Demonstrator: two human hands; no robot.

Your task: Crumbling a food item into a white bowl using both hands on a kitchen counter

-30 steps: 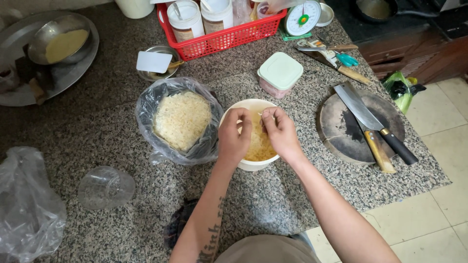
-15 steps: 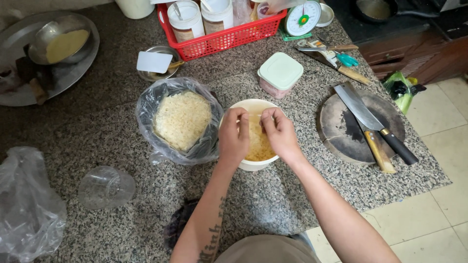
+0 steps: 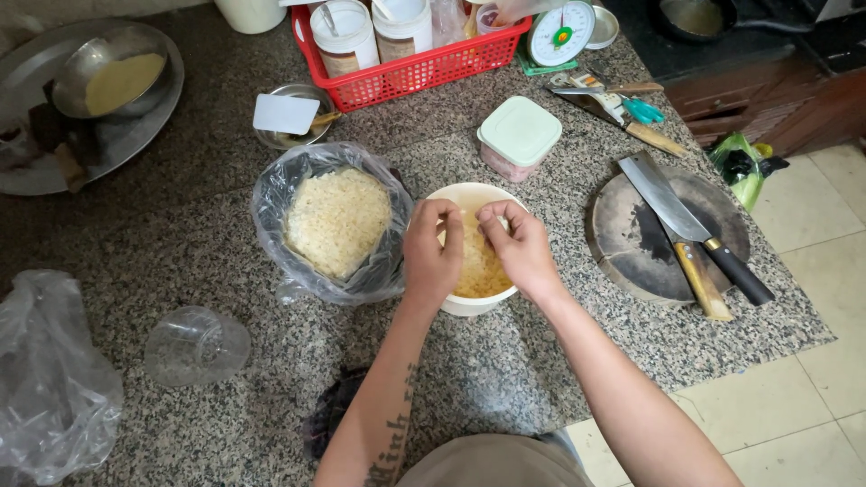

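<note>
Both my hands are over a white bowl (image 3: 469, 302) of pale yellow shredded food on the granite counter. My left hand (image 3: 431, 252) has its fingers pinched together above the bowl's left side. My right hand (image 3: 514, 243) is pinched the same way over the right side, fingertips close to the left hand's. What sits between the fingertips is too small to make out. Just left of the bowl, a clear plastic bag (image 3: 334, 225) stands open, filled with pale crumbs.
A round wooden chopping board (image 3: 631, 243) with a cleaver (image 3: 690, 225) and a knife lies to the right. A lidded tub (image 3: 519, 135), red basket (image 3: 406, 63), kitchen scale (image 3: 559, 32), metal tray (image 3: 81, 99), upturned clear cup (image 3: 194, 343) and crumpled bag (image 3: 50, 379) surround the spot.
My hands stay over the bowl with only slight finger movement. Nothing else has shifted.
</note>
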